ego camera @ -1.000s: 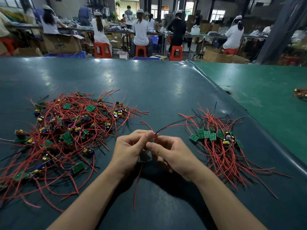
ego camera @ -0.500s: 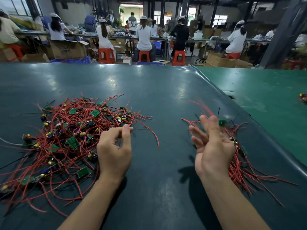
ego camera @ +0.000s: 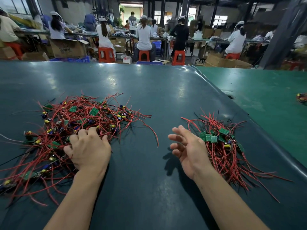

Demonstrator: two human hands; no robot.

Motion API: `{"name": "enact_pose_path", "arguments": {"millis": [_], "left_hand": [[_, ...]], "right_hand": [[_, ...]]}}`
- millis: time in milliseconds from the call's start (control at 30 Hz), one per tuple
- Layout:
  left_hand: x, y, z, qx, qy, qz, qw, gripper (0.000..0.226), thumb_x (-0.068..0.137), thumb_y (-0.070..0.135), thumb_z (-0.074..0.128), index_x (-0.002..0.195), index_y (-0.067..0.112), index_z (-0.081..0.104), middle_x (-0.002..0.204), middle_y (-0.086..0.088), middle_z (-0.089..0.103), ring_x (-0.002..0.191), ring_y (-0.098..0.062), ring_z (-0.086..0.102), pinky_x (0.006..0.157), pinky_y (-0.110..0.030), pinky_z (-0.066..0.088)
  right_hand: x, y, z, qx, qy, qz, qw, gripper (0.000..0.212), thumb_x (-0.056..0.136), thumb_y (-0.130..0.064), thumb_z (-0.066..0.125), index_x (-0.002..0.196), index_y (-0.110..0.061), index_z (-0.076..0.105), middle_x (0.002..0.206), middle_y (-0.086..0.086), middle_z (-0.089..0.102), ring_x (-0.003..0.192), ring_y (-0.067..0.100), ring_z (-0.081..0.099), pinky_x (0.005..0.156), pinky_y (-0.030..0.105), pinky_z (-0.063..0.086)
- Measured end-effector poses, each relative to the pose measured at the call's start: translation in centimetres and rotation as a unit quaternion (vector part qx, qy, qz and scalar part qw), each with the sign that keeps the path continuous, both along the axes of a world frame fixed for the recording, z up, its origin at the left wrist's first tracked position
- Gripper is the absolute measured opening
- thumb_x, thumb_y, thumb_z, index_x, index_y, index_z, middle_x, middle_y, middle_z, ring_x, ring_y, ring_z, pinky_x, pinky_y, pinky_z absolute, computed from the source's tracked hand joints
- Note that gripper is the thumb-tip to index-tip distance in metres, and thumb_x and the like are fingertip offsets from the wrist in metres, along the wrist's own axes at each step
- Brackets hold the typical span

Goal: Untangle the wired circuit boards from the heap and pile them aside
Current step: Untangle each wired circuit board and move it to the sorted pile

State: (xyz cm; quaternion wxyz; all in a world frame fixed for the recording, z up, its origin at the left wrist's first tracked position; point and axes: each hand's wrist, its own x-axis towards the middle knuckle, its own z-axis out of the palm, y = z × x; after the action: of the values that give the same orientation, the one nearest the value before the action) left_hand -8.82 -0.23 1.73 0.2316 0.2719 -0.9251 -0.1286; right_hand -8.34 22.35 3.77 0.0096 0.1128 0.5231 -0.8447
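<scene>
A tangled heap (ego camera: 86,113) of small green circuit boards with red and black wires lies on the left of the dark table (ego camera: 149,87). My left hand (ego camera: 88,150) rests on the heap's near right edge, with its fingers curled down into the red wires and the fingertips hidden among them. A smaller pile (ego camera: 222,146) of boards lies on the right, its wires trailing toward me. Beside that pile my right hand (ego camera: 189,146) hovers with the palm turned left and the fingers spread, holding nothing.
A lighter green table (ego camera: 265,90) adjoins on the right across a raised seam and carries another small wire bundle (ego camera: 302,97) at the frame edge. Beyond the table's far edge, several people sit on orange stools (ego camera: 106,53) among cardboard boxes.
Both hands pinched one wired board at the centre a second ago. The right hand carried it to the right pile and let go. The left hand moved left and dug into the heap.
</scene>
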Motion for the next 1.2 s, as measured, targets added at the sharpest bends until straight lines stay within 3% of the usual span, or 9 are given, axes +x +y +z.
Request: {"name": "enact_pose_path", "arguments": {"millis": [167,300,533,633,733,900,1000,1100,1200], "left_hand": [[-0.1,-0.6,0.2,-0.019,-0.007,0.008,1.0,0.02,0.091,0.037,0.063,0.101,0.024,0.075,0.104,-0.01,0.066,0.104,-0.036,0.045,0.085,-0.046,0.033],[0.4,-0.2,0.1,-0.02,0.147,0.006,0.989,0.015,0.091,0.031,0.064,0.092,0.019,0.073,0.099,-0.009,0.067,0.1,-0.035,0.044,0.084,-0.05,0.031],[1.2,2.3,0.4,-0.076,0.392,-0.234,0.886,0.008,0.094,0.019,0.061,0.092,0.014,0.067,0.086,-0.001,0.066,0.089,-0.027,0.054,0.083,-0.042,0.033],[1.5,3.3,0.4,-0.078,0.374,-0.412,0.827,0.007,0.092,0.013,0.058,0.092,0.014,0.065,0.084,0.0,0.065,0.081,-0.026,0.053,0.078,-0.038,0.034],[1.7,4.3,0.3,-0.09,0.317,-0.498,0.802,0.005,0.093,0.017,0.055,0.094,0.021,0.058,0.081,0.004,0.064,0.079,-0.024,0.054,0.076,-0.036,0.035],[1.9,5.0,0.3,-0.081,0.379,-0.341,0.856,0.004,0.088,0.019,0.066,0.09,0.017,0.07,0.097,0.001,0.066,0.098,-0.028,0.054,0.086,-0.047,0.035],[2.7,5.7,0.3,-0.083,0.438,-0.379,0.811,0.015,0.091,0.024,0.062,0.078,0.016,0.064,0.082,0.002,0.063,0.082,-0.024,0.055,0.081,-0.041,0.036],[2.9,6.9,-0.4,0.058,0.281,-0.502,0.816,0.037,0.096,0.038,0.051,0.072,0.015,0.067,0.062,0.003,0.06,0.056,-0.022,0.054,0.059,-0.041,0.047],[2.6,7.5,-0.5,0.282,0.179,-0.481,0.811,0.031,0.09,0.05,0.051,0.101,0.028,0.07,0.077,-0.003,0.072,0.066,-0.035,0.065,0.064,-0.05,0.053]], "right_hand": [[0.1,0.3,-0.1,0.033,-0.002,0.032,0.999,0.021,0.094,-0.028,0.06,0.09,-0.009,0.068,0.064,0.002,0.066,0.042,0.011,0.052,0.038,0.019,0.04],[0.2,0.2,-0.2,0.059,0.006,0.068,0.996,0.02,0.094,-0.026,0.061,0.089,-0.008,0.069,0.065,0.003,0.066,0.042,0.012,0.051,0.038,0.02,0.04],[0.5,-0.8,-0.6,0.101,0.054,0.15,0.982,0.042,0.081,-0.048,0.065,0.099,-0.01,0.07,0.078,0.006,0.069,0.044,0.015,0.055,0.037,0.019,0.04],[0.2,-0.7,-0.3,0.054,0.072,0.161,0.983,0.061,0.071,-0.061,0.063,0.105,-0.01,0.07,0.085,0.005,0.07,0.045,0.012,0.053,0.035,0.017,0.034],[0.0,0.0,-0.1,0.022,0.076,0.179,0.981,0.039,0.077,-0.045,0.066,0.094,-0.012,0.076,0.076,0.001,0.067,0.044,0.007,0.042,0.035,0.015,0.027],[-0.1,0.5,0.1,-0.041,0.095,0.126,0.987,0.024,0.081,-0.03,0.064,0.082,-0.011,0.078,0.067,0.004,0.063,0.048,0.007,0.049,0.039,0.015,0.036],[-0.3,0.4,0.3,-0.081,0.106,0.101,0.986,0.027,0.083,-0.027,0.059,0.088,-0.006,0.074,0.068,0.008,0.066,0.053,0.011,0.058,0.048,0.018,0.048],[0.3,-0.1,0.2,-0.057,0.119,0.114,0.985,0.02,0.079,-0.021,0.063,0.087,-0.013,0.079,0.076,0.007,0.073,0.06,0.014,0.067,0.057,0.022,0.056],[0.7,-0.8,0.0,-0.025,0.133,0.119,0.984,0.018,0.072,-0.017,0.069,0.085,-0.017,0.081,0.083,0.008,0.075,0.066,0.016,0.071,0.056,0.023,0.056]]}}
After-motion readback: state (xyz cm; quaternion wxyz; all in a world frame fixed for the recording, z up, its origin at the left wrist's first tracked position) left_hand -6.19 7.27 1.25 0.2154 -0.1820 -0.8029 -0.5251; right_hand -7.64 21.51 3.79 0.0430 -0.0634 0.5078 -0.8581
